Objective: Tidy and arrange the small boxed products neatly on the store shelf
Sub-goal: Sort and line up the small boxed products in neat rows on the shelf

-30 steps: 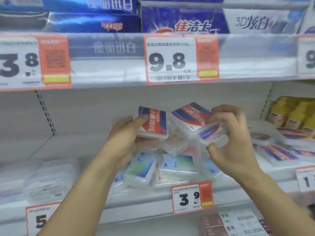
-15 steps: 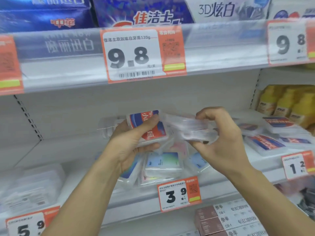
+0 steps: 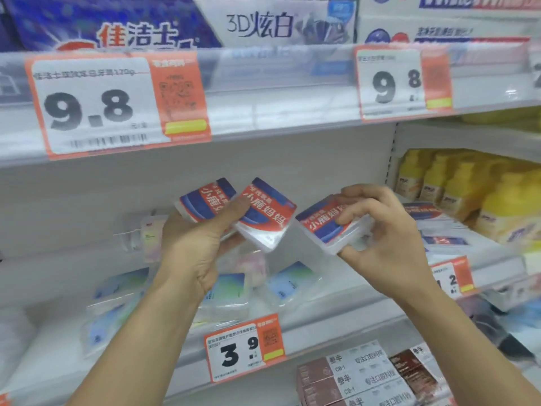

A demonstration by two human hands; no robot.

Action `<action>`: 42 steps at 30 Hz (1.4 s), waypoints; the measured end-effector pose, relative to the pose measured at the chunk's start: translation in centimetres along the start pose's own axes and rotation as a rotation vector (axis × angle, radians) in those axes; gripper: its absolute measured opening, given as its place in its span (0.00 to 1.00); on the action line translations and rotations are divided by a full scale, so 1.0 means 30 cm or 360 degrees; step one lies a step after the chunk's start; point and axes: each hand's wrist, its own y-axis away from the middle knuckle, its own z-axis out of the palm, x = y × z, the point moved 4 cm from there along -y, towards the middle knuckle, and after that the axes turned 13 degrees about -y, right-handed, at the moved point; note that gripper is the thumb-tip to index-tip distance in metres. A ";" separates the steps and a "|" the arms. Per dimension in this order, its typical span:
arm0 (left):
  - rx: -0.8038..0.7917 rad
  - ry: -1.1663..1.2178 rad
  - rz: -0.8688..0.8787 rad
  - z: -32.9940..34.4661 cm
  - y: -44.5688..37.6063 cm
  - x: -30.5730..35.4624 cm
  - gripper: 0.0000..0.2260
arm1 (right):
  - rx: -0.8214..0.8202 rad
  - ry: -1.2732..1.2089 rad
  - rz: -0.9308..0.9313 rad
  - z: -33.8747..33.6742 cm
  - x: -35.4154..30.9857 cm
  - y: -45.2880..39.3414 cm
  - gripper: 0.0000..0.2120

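Several pale boxes (image 3: pixel 225 291) lie jumbled beneath both hands (image 3: pixel 193 247).

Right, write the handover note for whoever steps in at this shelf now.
Left hand grips two red-and-blue boxes, fanned, in the air.
Right hand pinches a third matching box, also off the shelf.
More of that product lies on the shelf to the right; pale blue-green boxes lie jumbled below the hands.
Done: three boxes gathered.
Left: set them down squared up, then straighten the jumbled ones.
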 end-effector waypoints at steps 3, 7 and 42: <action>0.0038 -0.0077 0.0109 0.075 0.022 -0.014 0.19 | -0.0002 -0.0044 0.0089 -0.049 0.023 0.012 0.18; 0.0018 -0.0182 0.0141 0.182 0.032 -0.059 0.20 | 0.0125 0.0160 0.0296 -0.121 0.106 0.022 0.18; -0.0734 -0.2757 0.0368 0.518 -0.202 -0.184 0.13 | 0.0120 0.0181 0.0547 -0.051 0.173 -0.092 0.08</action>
